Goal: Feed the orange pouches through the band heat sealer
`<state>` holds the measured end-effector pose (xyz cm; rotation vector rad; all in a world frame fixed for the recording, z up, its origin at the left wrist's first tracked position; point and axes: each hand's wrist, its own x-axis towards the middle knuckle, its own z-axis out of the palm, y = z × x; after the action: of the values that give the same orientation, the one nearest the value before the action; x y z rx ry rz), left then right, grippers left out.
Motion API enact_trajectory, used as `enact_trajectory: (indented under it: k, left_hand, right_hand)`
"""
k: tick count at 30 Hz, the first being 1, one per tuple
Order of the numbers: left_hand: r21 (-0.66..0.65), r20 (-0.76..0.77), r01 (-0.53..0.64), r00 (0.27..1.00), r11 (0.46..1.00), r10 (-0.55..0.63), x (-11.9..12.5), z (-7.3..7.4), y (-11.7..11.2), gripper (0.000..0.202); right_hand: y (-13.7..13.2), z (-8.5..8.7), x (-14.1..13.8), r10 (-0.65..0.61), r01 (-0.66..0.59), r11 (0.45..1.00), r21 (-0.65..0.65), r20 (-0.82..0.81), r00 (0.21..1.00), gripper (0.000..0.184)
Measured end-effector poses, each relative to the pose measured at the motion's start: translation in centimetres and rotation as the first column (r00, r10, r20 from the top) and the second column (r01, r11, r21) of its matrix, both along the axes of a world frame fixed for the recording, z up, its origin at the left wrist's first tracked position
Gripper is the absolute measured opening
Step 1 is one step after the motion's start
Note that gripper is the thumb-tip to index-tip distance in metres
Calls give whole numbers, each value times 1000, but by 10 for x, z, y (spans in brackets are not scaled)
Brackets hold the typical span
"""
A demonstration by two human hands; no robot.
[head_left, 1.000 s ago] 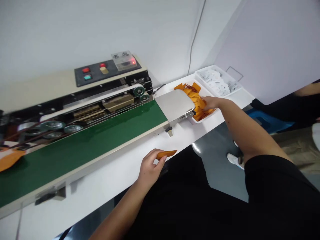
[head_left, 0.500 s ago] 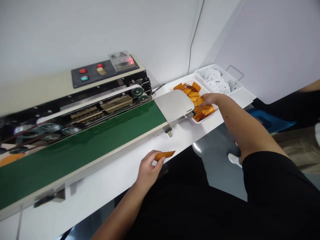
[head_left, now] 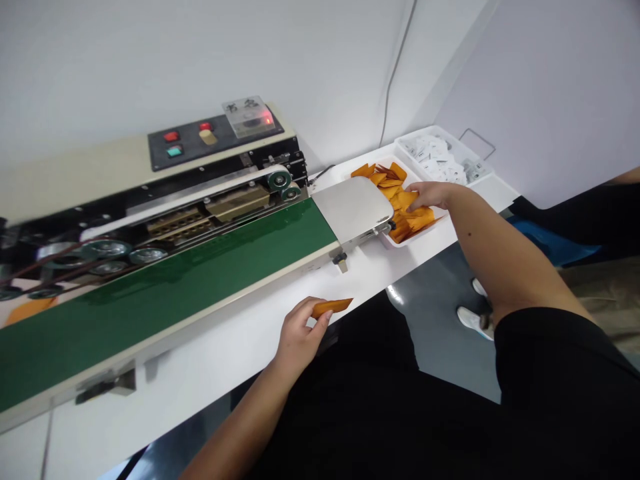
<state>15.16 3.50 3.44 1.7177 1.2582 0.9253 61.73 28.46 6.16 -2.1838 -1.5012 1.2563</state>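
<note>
The orange sachet [head_left: 333,307] sits pinched in your left hand [head_left: 300,331], your fingers [head_left: 320,319] clenched on its end just over the counter's [head_left: 215,353] front edge, clear of the green conveyor belt [head_left: 165,293]. Your right hand [head_left: 433,197] lies over the loose sachets [head_left: 415,217] in a white tray [head_left: 400,241] near the counter's far end, set just behind the steel feed plate [head_left: 353,210], keeping them within reach. Whether those fingers are gripping anything, you can't tell from this view.

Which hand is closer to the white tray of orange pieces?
Right: the right hand is over the white tray, touching the orange pieces; the left hand is farther off.
</note>
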Motion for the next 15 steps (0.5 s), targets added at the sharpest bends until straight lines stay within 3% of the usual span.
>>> enact_trajectory:
  k: [2,7,11,15]
  left_hand:
    - [-62,44,-8,999,998,11,3,-3,1,21]
    - [-287,219,-8,973,958,74,23,-6,9,29]
    - [-306,298,34,953,951,62,43,3,19,34]
    - [-267,283,78,959,961,1,56,13,25,29]
  right_hand:
    - [-3,0,-1,-14,13,1000,-10,-73,997,84]
    - [-6,-4,-9,-51,55,997,55,-76,996,62]
    - [-8,-5,-11,-132,142,989,38,-204,970,63]
    - [-13,-5,-2,-196,237,963,129,-269,943,65]
